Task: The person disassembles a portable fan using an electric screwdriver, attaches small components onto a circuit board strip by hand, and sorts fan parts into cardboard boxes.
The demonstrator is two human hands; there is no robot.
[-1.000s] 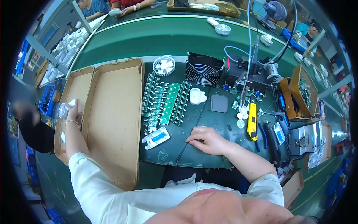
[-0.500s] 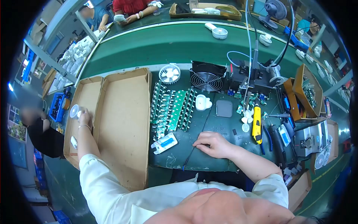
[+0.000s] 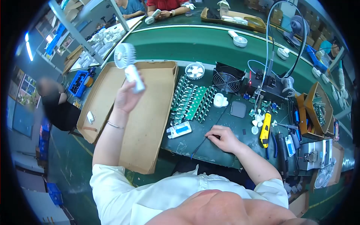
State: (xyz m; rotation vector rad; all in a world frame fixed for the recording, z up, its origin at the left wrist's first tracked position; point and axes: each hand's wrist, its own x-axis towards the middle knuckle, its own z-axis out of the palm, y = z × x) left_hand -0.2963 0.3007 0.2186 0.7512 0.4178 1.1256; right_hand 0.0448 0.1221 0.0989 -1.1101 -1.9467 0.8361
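Observation:
My left hand (image 3: 128,96) is raised over the cardboard trays, wrapped round the handle of a white handheld fan (image 3: 125,56) whose round head points up. On the green mat, my right hand (image 3: 224,138) pinches a thin black cable (image 3: 198,147) with a bluish end. Left of that hand lies an open white fan handle with a blue part inside (image 3: 179,129). Rows of green circuit boards (image 3: 193,101) stand beyond it. A white plastic shell (image 3: 220,100) and a dark grey square (image 3: 238,109) are farther back.
Two cardboard trays (image 3: 159,112) cover the left; a small white part (image 3: 90,117) sits in one. At right are a yellow tool (image 3: 265,129), pliers (image 3: 275,145) and a box of boards (image 3: 318,108). Behind runs a green conveyor (image 3: 202,41) with fans; co-workers sit beyond.
My left hand has lifted the handheld fan from the left tray, up and to the right. My right hand keeps its pinch on the cable. The whole view has shifted.

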